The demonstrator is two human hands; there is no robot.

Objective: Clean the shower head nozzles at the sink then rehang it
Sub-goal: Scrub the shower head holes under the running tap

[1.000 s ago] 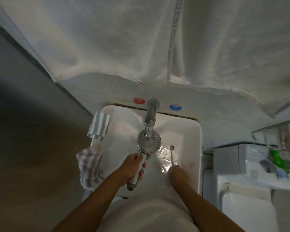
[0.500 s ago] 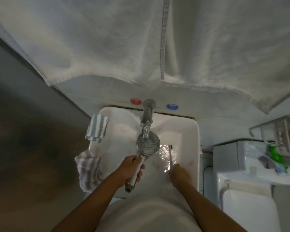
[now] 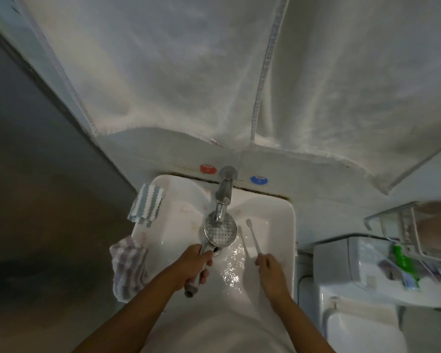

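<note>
Shower head: the shower head (image 3: 220, 230) sits low in the sink (image 3: 288, 225), nozzle face up, tucked right under the tap (image 3: 224, 194).
Left hand: the left hand (image 3: 194, 263) is wrapped round the handle, with the handle's grey end poking out below the fist.
Right hand: the right hand (image 3: 270, 270) pinches the bottom of a toothbrush (image 3: 253, 235), bristle end pointing away toward the back of the basin, just beside the nozzle plate and not on it.
Water: there's a wet sheen running down the basin between the two hands; I can't make out an actual stream from the spout.
Risk, knock: the plate's rim is touching or nearly touching the spout, so lifting straight up would, I reckon, clip metal on metal.
Risk, slip: a wet handle and a fingertip pinch on a thin brush both look easy to lose if the scrubbing gets hard.
Risk, splash: if the tap runs onto that upturned face, spray could jump the front rim onto the person.
Left edge: a blue striped cloth (image 3: 147, 205) and a purple striped cloth (image 3: 130, 268) hang over the left rim, so that side is crowded.
Open room: bare basin lies right of the brush, and the front of the sink toward the body is free, probably the cleaner way out.
</note>
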